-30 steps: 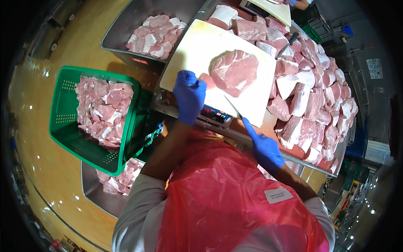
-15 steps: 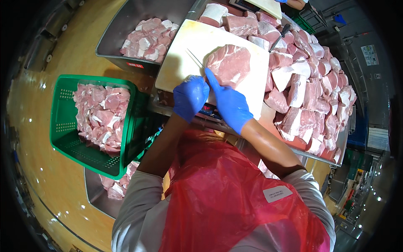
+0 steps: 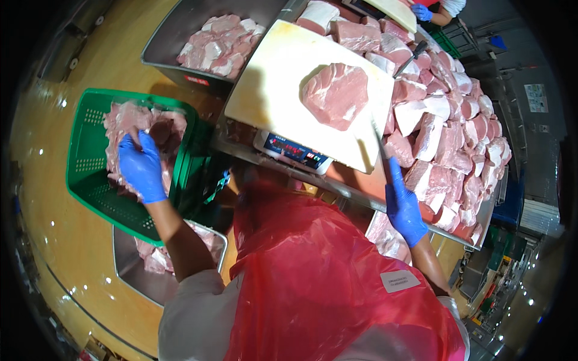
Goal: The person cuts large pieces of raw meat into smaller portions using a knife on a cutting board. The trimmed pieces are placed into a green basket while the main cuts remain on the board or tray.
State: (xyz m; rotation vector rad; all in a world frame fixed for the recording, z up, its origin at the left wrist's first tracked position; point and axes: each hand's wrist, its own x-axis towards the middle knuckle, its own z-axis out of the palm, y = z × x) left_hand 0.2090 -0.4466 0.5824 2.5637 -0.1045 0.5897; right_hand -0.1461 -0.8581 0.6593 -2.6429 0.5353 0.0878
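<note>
My left hand (image 3: 142, 168), in a blue glove, reaches into the green basket (image 3: 81, 192). A small pinkish meat scrap (image 3: 135, 136) shows between its fingertips, a little blurred, above the pile of meat pieces (image 3: 116, 123). My right hand (image 3: 405, 210), also gloved in blue, is closed round a knife (image 3: 382, 144) beside the board's right edge, blade pointing away from me; the handle is mostly hidden in the grip. On the white cutting board (image 3: 271, 78) lies a round slab of raw pork (image 3: 337, 96), untouched by either hand.
Under the board stands a scale (image 3: 295, 150) with a lit display. Large pork chunks (image 3: 442, 129) heap the table to the right, another knife (image 3: 412, 57) among them. Metal tubs of meat stand far left (image 3: 158, 42) and beneath the basket (image 3: 135, 274). A co-worker's gloved hand (image 3: 421, 12) shows at the top.
My left hand has left the board and swung left into the green basket. My right hand has drawn the knife off the pork slab to the right, past the board's edge.
</note>
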